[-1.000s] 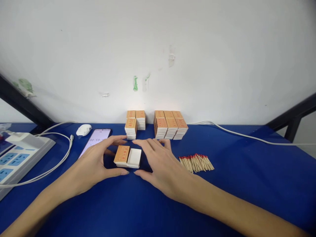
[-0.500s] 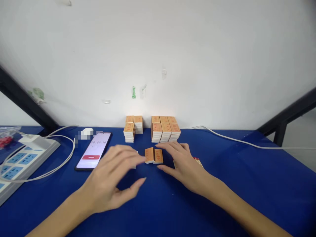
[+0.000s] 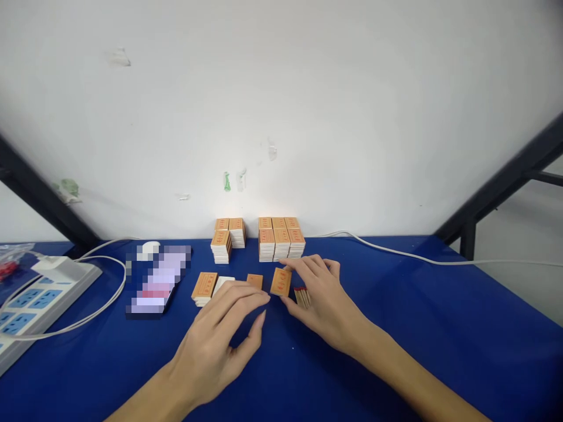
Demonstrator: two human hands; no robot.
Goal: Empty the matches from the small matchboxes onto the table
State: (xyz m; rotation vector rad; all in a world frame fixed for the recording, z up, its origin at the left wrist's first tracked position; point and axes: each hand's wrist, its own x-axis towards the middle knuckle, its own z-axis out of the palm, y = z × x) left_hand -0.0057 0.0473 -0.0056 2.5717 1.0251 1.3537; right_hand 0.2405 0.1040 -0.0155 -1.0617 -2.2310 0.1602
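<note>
My right hand (image 3: 323,299) has its thumb and a finger on opposite edges of an orange-labelled matchbox (image 3: 280,282), which is slightly tilted. Loose matches (image 3: 302,297) with red heads lie partly hidden beside that hand. To the left, my left hand (image 3: 233,334) curves above the table with a gap between thumb and fingers and nothing in it. Behind its fingertips is a second matchbox (image 3: 255,281), partly covered. Past its knuckles are a small pile of matchboxes (image 3: 205,285) and a white piece (image 3: 223,282) I cannot fully make out.
Against the wall stand a smaller matchbox stack (image 3: 221,246) and a larger one (image 3: 281,240). A phone (image 3: 162,278), a power strip (image 3: 44,299) and a looped white cable (image 3: 124,281) are at left. Another cable (image 3: 396,253) runs along the right. The table (image 3: 396,310) is blue.
The two boxes that lay side by side are now apart, one between my right fingers. The view has shifted, uncovering the pile at left and more of the matches.
</note>
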